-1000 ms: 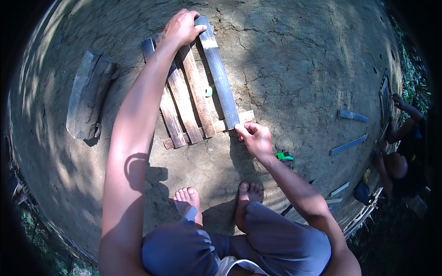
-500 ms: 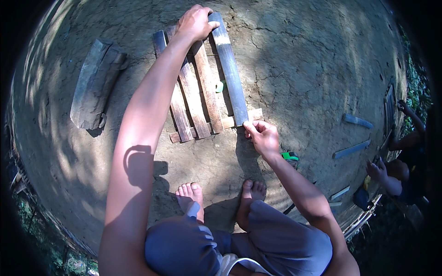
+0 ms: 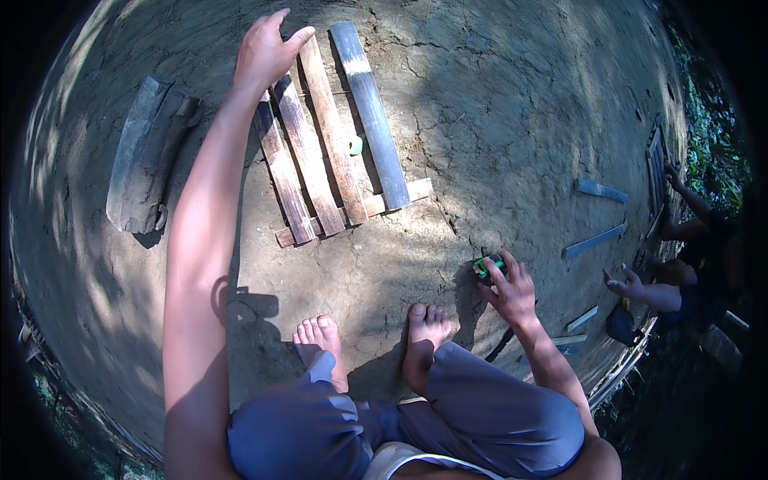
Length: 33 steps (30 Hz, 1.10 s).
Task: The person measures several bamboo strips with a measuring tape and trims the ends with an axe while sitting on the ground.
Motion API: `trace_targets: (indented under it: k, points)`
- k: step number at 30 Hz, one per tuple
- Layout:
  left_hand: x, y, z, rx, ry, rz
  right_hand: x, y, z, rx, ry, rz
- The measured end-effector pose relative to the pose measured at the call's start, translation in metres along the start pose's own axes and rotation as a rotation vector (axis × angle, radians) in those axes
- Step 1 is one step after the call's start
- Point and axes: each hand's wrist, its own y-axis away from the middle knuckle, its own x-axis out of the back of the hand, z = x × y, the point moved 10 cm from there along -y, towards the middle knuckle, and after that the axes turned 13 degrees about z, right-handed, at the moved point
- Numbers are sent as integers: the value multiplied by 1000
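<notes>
Several bamboo slats (image 3: 326, 128) lie side by side on the dirt, their near ends across a thin bamboo crosspiece (image 3: 419, 190). The rightmost is a dark slat (image 3: 372, 116), with a wider gap between it and its neighbour. At the slats' far end is my left hand (image 3: 270, 50), holding nothing, thumb and fingers apart. Down to the right, my right hand (image 3: 512, 294) has its fingers over a green and black tape measure (image 3: 486, 267) on the ground. A small green object (image 3: 356, 145) sits beside the slat left of the gap; its kind is unclear.
A thick curved piece of split wood or bamboo (image 3: 144, 160) lies at the left. Loose strips (image 3: 596, 240) are scattered at the right, where another person's hand (image 3: 628, 286) and arms show. My bare feet (image 3: 322, 344) are just below the slats.
Both hands have let go of the dark slat, which stays lying on the crosspiece. My left hand has moved left; my right hand has come down and right onto the tape measure.
</notes>
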Motion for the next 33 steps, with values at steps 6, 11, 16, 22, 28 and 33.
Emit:
trace_targets:
  k: [6,11,16,22,28,33]
  points:
    - [56,43,18,-17,29,-98,50,-15,166,-584,106,283]
    - [91,77,37,-138,85,-164,18,26,360,-1158,74,134]
    - [113,90,62,-182,184,-200,25,97,447,-1439,164,309]
    - [147,98,44,-224,60,-214,41,53,277,-1047,121,480]
    - [120,94,96,-288,192,-300,44,130,123,-758,44,296]
    - [92,100,176,-463,242,-409,49,201,75,-775,-31,267]
